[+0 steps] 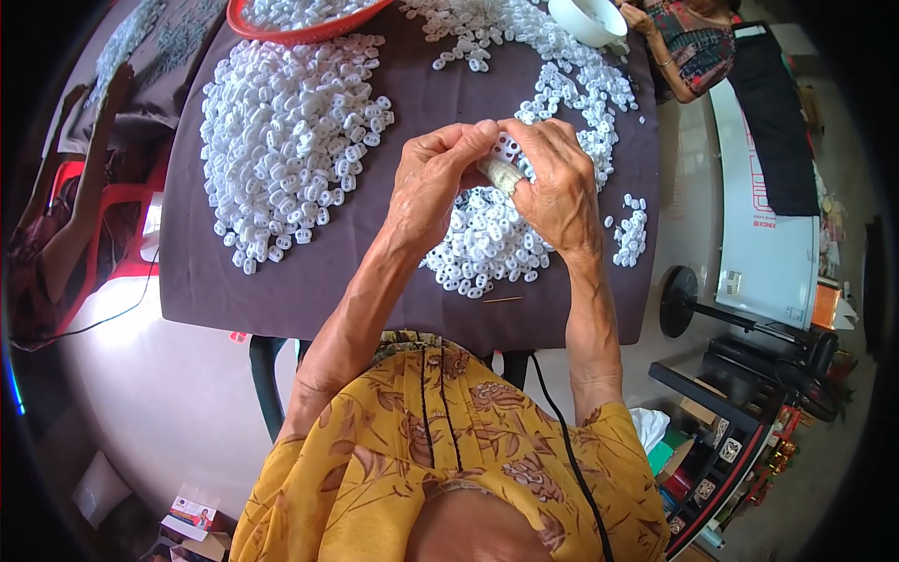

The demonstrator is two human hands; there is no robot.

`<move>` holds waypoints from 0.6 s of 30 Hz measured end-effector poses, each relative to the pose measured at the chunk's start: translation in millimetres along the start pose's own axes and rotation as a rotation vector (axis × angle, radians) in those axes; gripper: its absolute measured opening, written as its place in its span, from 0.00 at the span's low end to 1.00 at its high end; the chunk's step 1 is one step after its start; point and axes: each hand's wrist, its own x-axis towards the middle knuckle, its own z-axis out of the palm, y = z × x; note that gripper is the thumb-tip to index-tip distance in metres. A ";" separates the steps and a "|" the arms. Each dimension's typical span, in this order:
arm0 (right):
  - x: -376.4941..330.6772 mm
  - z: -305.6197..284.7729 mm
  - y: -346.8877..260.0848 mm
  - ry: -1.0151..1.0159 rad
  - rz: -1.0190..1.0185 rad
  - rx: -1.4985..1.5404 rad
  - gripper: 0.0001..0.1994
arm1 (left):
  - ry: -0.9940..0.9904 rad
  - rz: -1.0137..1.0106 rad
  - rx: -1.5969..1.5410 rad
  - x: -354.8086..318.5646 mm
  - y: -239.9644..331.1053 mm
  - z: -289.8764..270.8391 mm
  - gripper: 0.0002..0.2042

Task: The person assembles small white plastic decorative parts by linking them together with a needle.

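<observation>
Both my hands meet above the table with their fingertips pinched together. Between them shows a small white plastic piece with dark holes (507, 146). My left hand (423, 180) grips it from the left, and my right hand (560, 180) closes on it from the other side. A pale, worn wrap (502, 175) sits around a digit between the hands; which hand it belongs to I cannot tell. Just below lies a heap of white two-hole pieces (492, 244), partly hidden by my hands. A thin needle-like stick (502, 300) rests nearer to me.
A larger heap of white pieces (286, 140) covers the left of the dark tablecloth (375, 290). At the back stand a red basin (309, 36) and a white bowl (588, 21). Another person's hand (639, 19) is at far right; someone's arms (89, 150) reach over another table.
</observation>
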 end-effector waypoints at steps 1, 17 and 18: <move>-0.6 -0.1 0.4 0.000 0.000 0.000 0.20 | 0.006 -0.004 -0.004 0.2 -0.2 0.4 0.11; 0.0 1.6 13.9 -0.088 -0.062 -0.008 0.17 | 0.026 -0.014 0.028 3.8 -7.9 -1.5 0.10; 0.3 2.1 14.4 -0.098 -0.062 -0.009 0.16 | 0.025 -0.016 0.026 4.5 -9.3 -2.0 0.10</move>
